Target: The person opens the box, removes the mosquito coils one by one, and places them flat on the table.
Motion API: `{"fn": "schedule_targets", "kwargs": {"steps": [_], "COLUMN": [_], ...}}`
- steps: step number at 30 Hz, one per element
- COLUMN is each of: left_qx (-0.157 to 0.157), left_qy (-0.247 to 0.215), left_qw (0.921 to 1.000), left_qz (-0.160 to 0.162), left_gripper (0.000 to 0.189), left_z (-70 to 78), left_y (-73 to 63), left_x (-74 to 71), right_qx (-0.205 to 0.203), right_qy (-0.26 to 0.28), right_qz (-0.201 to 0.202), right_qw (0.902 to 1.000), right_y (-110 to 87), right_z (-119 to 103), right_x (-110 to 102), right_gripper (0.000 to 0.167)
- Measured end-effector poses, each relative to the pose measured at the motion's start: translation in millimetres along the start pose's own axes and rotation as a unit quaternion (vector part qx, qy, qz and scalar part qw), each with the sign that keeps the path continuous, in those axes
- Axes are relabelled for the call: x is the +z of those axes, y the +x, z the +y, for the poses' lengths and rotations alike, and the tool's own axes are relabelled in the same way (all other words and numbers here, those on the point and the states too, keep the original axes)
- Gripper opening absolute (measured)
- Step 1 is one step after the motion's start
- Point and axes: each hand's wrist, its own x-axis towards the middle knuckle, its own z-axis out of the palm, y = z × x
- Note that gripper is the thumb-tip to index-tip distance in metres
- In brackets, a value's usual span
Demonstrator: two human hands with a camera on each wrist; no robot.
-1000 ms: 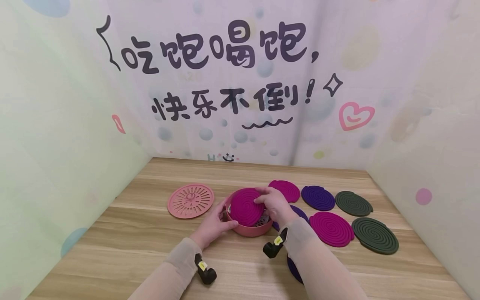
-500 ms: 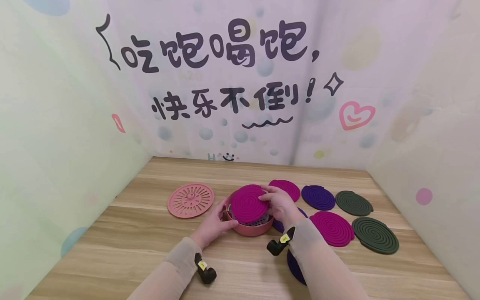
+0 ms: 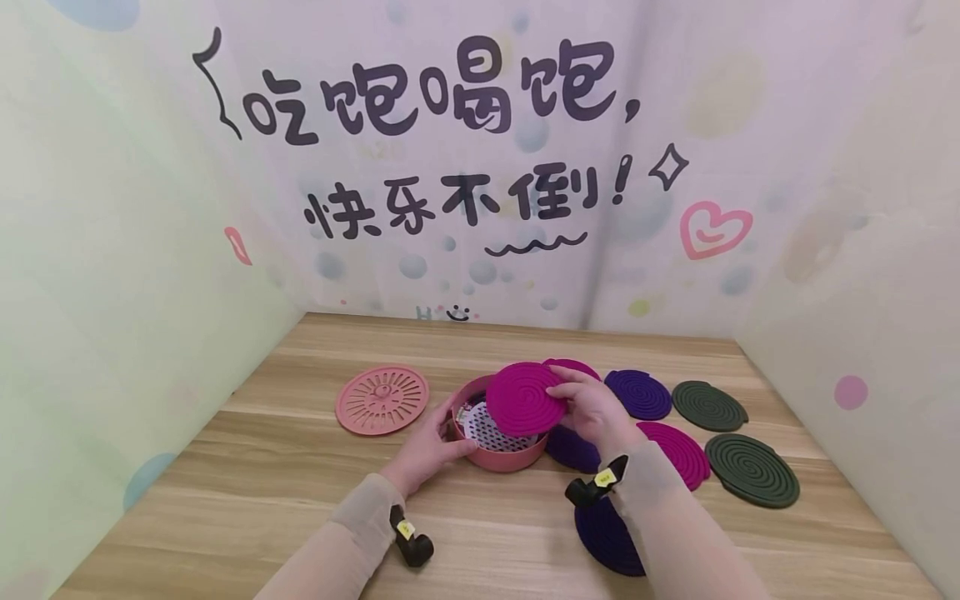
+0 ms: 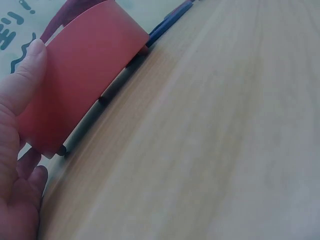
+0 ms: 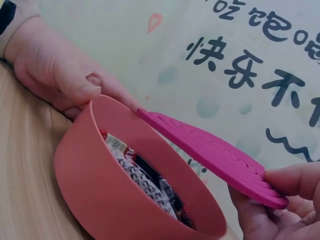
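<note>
My right hand pinches a magenta spiral coaster by its right edge, thumb on top. The coaster is tilted above the right part of a round pink container, and its far edge overlaps the rim in the right wrist view. Wrapped packets, one white with dark marks, lie inside the container. My left hand holds the container's left side, its thumb at the rim. In the left wrist view, fingers reach round the lower wall.
A pink slotted lid lies left of the container. To the right are dark green coasters, dark blue coasters and magenta coasters, some partly hidden by the right arm. A printed backdrop stands behind the wooden table.
My right hand has lifted the magenta coaster up and to the right, off the container's opening, and more of the packets shows. The left hand has stayed in place.
</note>
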Motion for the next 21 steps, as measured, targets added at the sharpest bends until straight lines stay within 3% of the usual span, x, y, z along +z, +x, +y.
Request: {"fn": "schedule_targets", "kwargs": {"steps": [21], "left_qx": [-0.010], "left_qy": [0.003], "left_qw": [0.9996], "left_qz": [0.025], "left_gripper": [0.088], "left_z": [4.7], "left_y": [-2.8], "left_x": [3.2], "right_qx": [0.009], "right_qy": [0.025], "right_qz": [-0.021], "right_qw": [0.9994], "right_y": [-39.5], "right_z": [-4], "right_x": [-72], "right_gripper": [0.068]}}
